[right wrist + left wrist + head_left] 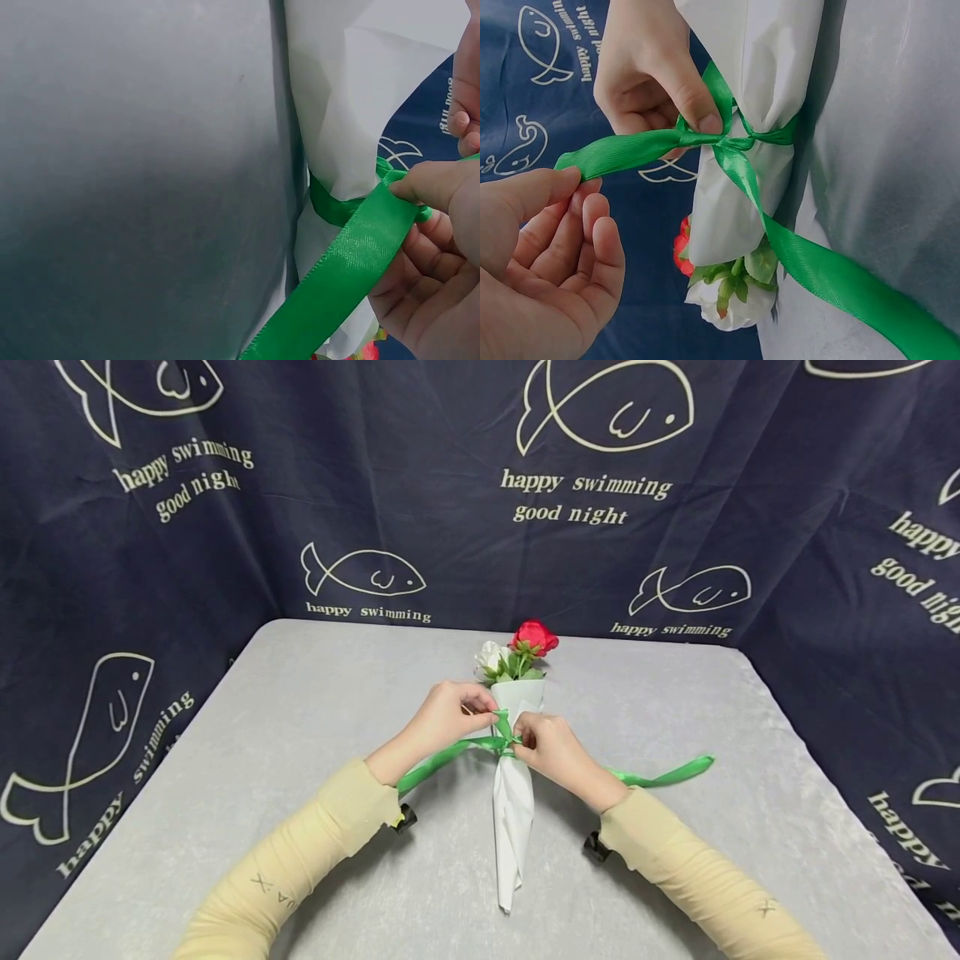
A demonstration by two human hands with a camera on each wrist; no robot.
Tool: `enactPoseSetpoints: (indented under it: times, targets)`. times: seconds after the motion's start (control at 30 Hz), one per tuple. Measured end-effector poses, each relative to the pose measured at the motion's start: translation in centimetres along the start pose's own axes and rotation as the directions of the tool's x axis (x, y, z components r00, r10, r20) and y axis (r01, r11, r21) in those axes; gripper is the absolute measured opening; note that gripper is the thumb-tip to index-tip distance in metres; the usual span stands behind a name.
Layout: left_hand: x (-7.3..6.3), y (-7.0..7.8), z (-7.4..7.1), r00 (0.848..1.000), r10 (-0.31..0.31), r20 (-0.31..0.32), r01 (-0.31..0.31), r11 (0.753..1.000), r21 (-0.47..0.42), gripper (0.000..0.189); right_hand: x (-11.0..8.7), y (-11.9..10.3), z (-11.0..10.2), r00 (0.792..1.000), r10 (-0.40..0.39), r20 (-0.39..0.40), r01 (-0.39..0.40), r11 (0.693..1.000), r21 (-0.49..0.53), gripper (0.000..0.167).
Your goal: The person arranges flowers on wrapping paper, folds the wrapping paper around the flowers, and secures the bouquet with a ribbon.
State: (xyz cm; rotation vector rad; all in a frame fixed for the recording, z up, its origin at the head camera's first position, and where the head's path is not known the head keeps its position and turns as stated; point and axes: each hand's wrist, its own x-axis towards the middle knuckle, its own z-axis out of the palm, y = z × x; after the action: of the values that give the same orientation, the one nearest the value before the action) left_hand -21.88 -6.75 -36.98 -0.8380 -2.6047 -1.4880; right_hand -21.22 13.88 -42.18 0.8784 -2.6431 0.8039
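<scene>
A bouquet in white wrapping paper (pixel 512 827) lies on the table, with a red rose (pixel 534 635) and a white rose (pixel 491 658) at its far end. Green ribbon (pixel 832 281) circles the paper's middle and is knotted at the front. The left hand (pixel 438 718) pinches a folded piece of ribbon between thumb and index finger, pulled out from the knot. Right at the knot, the right hand (pixel 558 750) pinches ribbon with thumb and fingers, as the right wrist view also shows. One loose tail runs under each forearm.
The bouquet rests on a table with a pale grey cloth (pixel 637 877). Behind and at the sides hangs a dark blue curtain (pixel 465 427) printed with fish and words. A small black device (pixel 596 846) sits at the right wrist, another (pixel 406 818) at the left.
</scene>
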Motion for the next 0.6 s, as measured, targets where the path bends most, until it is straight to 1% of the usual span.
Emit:
enactPoseSetpoints:
  times: [0.2,0.3,0.47,0.6]
  targets:
    - [-0.01,-0.06,0.06,1.000,-0.003,0.000,0.003,1.000,-0.005,0.004,-0.22,0.15,0.10,0.997,-0.060,-0.052,0.060,0.998,0.012,0.020]
    - [0.00,-0.11,0.05,1.000,-0.004,-0.001,0.004,1.000,-0.005,0.004,-0.29,0.20,0.04,0.996,-0.075,-0.055,0.077,0.996,0.037,0.021]
    - [-0.04,-0.20,0.03,1.000,-0.012,-0.004,0.012,1.000,-0.006,0.004,-0.33,0.35,-0.15,0.999,-0.049,-0.017,0.050,0.995,0.082,0.019]
    - [-0.07,-0.21,0.00,1.000,-0.027,-0.006,0.027,1.000,-0.005,0.004,-0.33,0.37,-0.41,1.000,-0.003,0.009,0.002,0.994,0.112,0.014]
